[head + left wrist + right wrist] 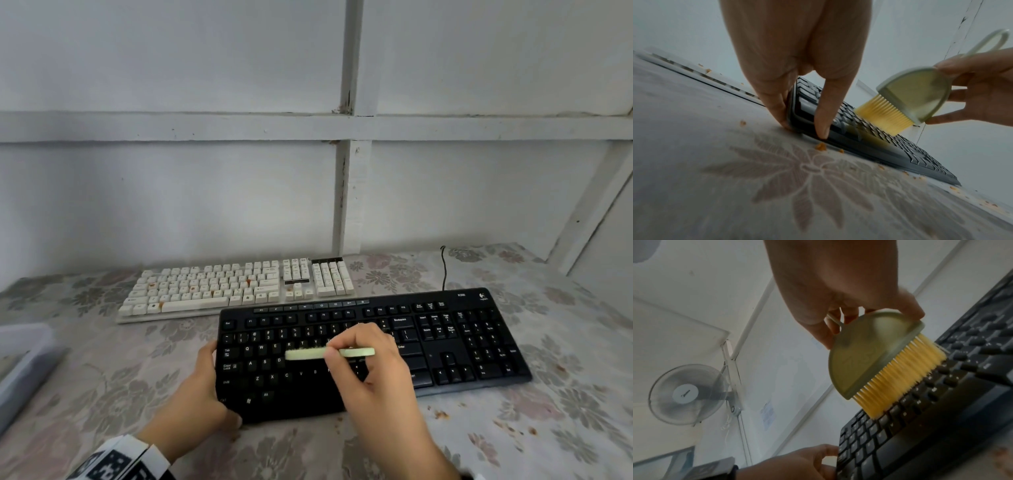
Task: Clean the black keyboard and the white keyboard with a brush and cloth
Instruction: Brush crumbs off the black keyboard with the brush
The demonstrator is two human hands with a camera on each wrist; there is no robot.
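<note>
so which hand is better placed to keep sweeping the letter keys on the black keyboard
Right. The right hand already holds the brush, bristles on the black keyboard. The left hand grips the keyboard's left end, steadying it.

Front: black keyboard (pixel 445 346) lying on tablecloth (pixel 102 394)
Behind-left: white keyboard (pixel 205 287) sitting
Far left: container (pixel 20 356) resting
</note>
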